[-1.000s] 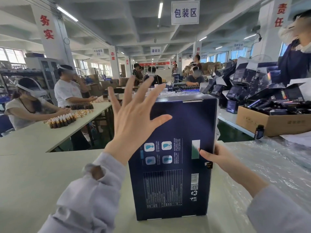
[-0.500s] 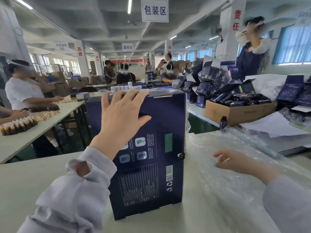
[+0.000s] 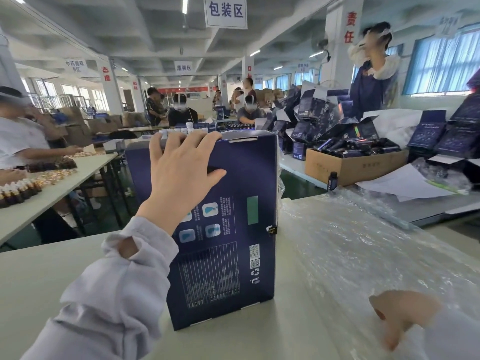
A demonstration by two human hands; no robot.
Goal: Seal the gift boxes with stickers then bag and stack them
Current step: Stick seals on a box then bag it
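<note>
1. a tall dark blue gift box [image 3: 228,229] stood upright on the pale table [image 3: 39,281], its printed back panel with icons, a table of text and a qr code turned toward the camera.
2. the left hand [image 3: 179,178], in a light grey sleeve [image 3: 111,294], lay flat against the upper part of that panel; its fingers [image 3: 200,139] hooked over the top edge of the box and the thumb pressed on the panel, so the hand gripped the box at its top.
3. a small dark sticker [image 3: 271,229] sat on the box's right edge, about halfway up.
4. the right hand [image 3: 400,315] was low at the right, well apart from the box, blurred, fingers loosely curled and pointing down over the sheet of bubble wrap [image 3: 363,255]; nothing showed in it, and i could not tell whether it touched the wrap.
5. the bubble wrap covered the table's right side, reaching up to the box's right face.
6. behind it, a cardboard carton [image 3: 355,165] held dark bottles, with more dark blue boxes [image 3: 426,131] stacked just beside it.
7. at the left, another table [image 3: 85,172] carried rows of small brown bottles [image 3: 20,190].
</note>
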